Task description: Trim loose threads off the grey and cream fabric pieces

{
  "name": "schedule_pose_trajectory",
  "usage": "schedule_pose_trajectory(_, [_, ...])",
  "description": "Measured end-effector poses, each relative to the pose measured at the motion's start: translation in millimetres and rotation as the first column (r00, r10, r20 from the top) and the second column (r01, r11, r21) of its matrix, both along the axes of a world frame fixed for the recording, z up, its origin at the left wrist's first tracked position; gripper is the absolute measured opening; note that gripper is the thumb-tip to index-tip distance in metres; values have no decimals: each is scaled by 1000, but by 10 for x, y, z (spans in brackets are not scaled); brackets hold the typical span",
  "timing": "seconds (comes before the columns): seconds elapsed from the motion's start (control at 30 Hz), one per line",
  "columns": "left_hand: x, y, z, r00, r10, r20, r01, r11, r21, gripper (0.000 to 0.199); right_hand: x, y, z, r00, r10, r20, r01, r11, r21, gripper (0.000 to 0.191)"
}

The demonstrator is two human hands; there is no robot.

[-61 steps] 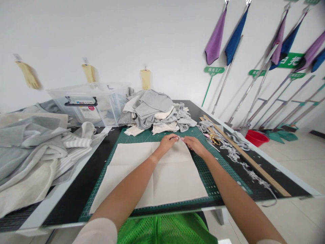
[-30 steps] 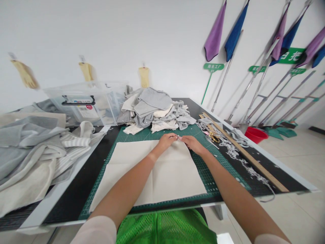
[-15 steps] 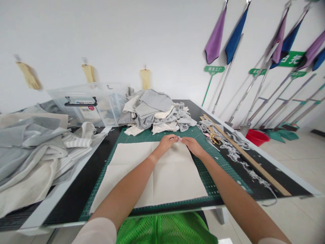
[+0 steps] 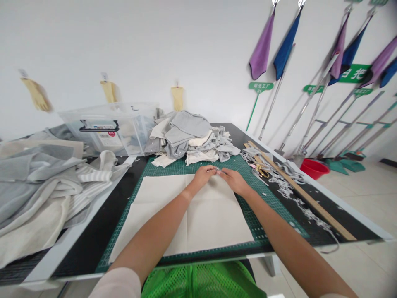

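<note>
My left hand (image 4: 202, 176) and my right hand (image 4: 235, 180) meet above the far edge of a cream sheet (image 4: 161, 207) with fold creases. Fingertips of both hands are pinched around a small, thin greyish piece (image 4: 218, 169), too small to name. The sheet lies flat on a green cutting mat (image 4: 263, 207), partly covered by my forearms. Just beyond my hands rises a heap of grey and cream fabric pieces (image 4: 189, 132).
Gold-handled scissors (image 4: 260, 170) lie among grey scraps (image 4: 285, 188) on the right, beside a long wooden strip (image 4: 304, 192). Left stand a clear plastic box (image 4: 124, 140) and more piled fabric (image 4: 37, 186). A red basin (image 4: 314, 167) sits on the floor.
The fingers have shifted slightly around the small piece, which now shows as a thin greyish sliver between them. The sheet and the piles stay where they were.
</note>
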State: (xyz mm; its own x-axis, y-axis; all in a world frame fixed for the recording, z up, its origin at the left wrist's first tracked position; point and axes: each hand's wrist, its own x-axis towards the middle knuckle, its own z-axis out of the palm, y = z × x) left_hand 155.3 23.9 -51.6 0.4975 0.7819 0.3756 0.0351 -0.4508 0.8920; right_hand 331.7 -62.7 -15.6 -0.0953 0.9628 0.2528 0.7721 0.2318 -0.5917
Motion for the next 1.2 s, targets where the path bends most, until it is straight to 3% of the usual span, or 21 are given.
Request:
schedule_pose_trajectory(0.3, [-22, -31, 29, 1000, -6, 6, 7, 999, -33, 26, -31, -25, 0, 996, -31, 78, 29, 999, 31, 46])
schedule_pose_trajectory(0.53, [-13, -4, -21, 1000, -8, 29, 10, 999, -53, 33, -41, -26, 1, 998, -17, 55, 14, 998, 55, 49])
schedule_pose_trajectory(0.8, [-19, -32, 17, 1000, 15, 4, -15, 1000, -20, 25, -67, -19, -36, 997, -69, 20, 69, 997, 25, 50])
schedule_pose_trajectory(1.2, [-46, -77, 67, 1000, 8, -22, -8, 1000, 9, 25, -52, -13, -70, 980, -90, 175, 82, 995, 50, 42])
